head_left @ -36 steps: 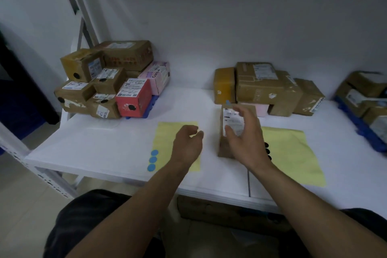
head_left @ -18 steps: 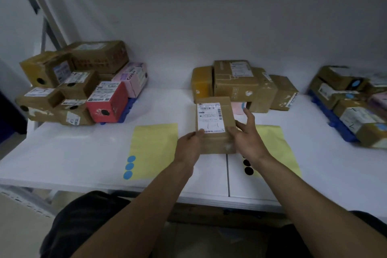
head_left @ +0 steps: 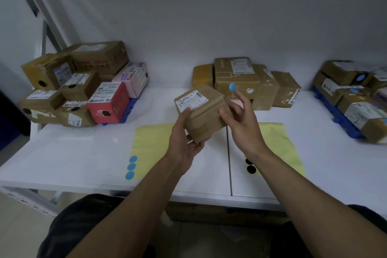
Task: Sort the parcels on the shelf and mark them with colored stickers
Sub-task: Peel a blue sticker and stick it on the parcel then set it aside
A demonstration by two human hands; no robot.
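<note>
While my left hand (head_left: 184, 142) grips the box (head_left: 201, 111) from below, tilted and lifted above the shelf (head_left: 83, 153), my right hand (head_left: 240, 125) hangs loosely spread above the shelf too, a blue sticker (head_left: 232, 87) stuck to one raised fingertip (head_left: 238, 94). The box's label (head_left: 189, 100) faces up.

Left hand (head_left: 184, 142) now holds parcel (head_left: 204, 115) alone; right fingers (head_left: 240, 99) raise a blue sticker (head_left: 232, 87).

Brown parcel (head_left: 204, 119), blue sticker (head_left: 232, 87), yellow sheet (head_left: 150, 140)
</note>
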